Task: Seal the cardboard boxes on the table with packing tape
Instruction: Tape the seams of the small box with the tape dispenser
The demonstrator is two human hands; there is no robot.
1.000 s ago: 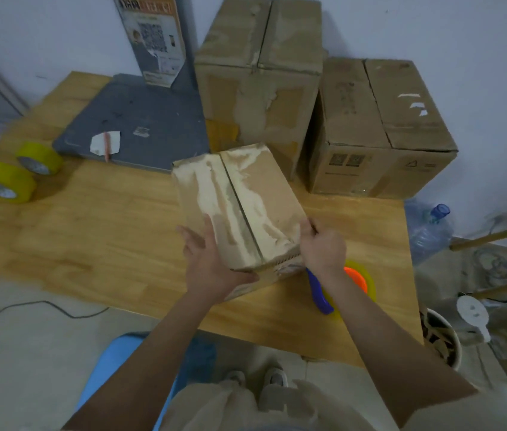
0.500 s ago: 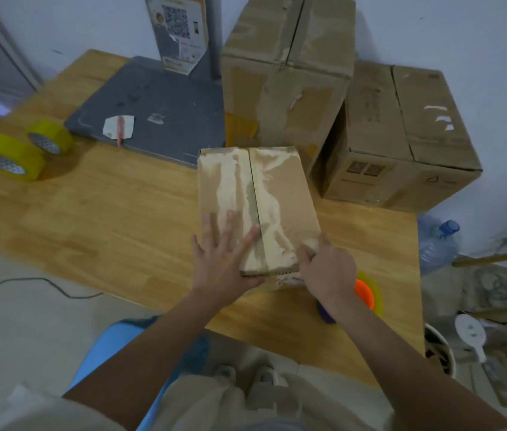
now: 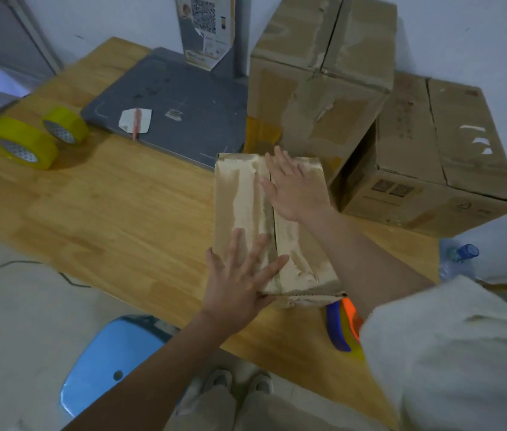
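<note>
Wooden plank table [image 3: 96,213]: carries every box and roll listed below.

Tall brown cardboard box with worn flaps [image 3: 317,82]: upright at the far edge of the table, against the wall.

Wide low brown cardboard box with printed symbols [image 3: 432,157]: just right of the tall box, touching it.

Flat grey board [image 3: 168,98]: left of the tall box, with a small white scrap on top.

Small brown cardboard box with a paler strip along its centre seam [image 3: 246,206]: near the front edge of the table, in front of the tall box; top flaps closed.

Left hand [image 3: 239,281]: fingers straight and spread apart, palm flat on the near end of the small box top; grips nothing.

Right hand [image 3: 295,188]: fingers straight and slightly spread, pressed flat on the far right flap of the same box; grips nothing.

Two yellow rolls of packing tape [image 3: 28,141]: lying side by side at the left of the table, well apart from the boxes.

Blue and orange tape dispenser [image 3: 344,321]: on the table just beside the small box's near right corner, partly hidden by the right sleeve.
</note>
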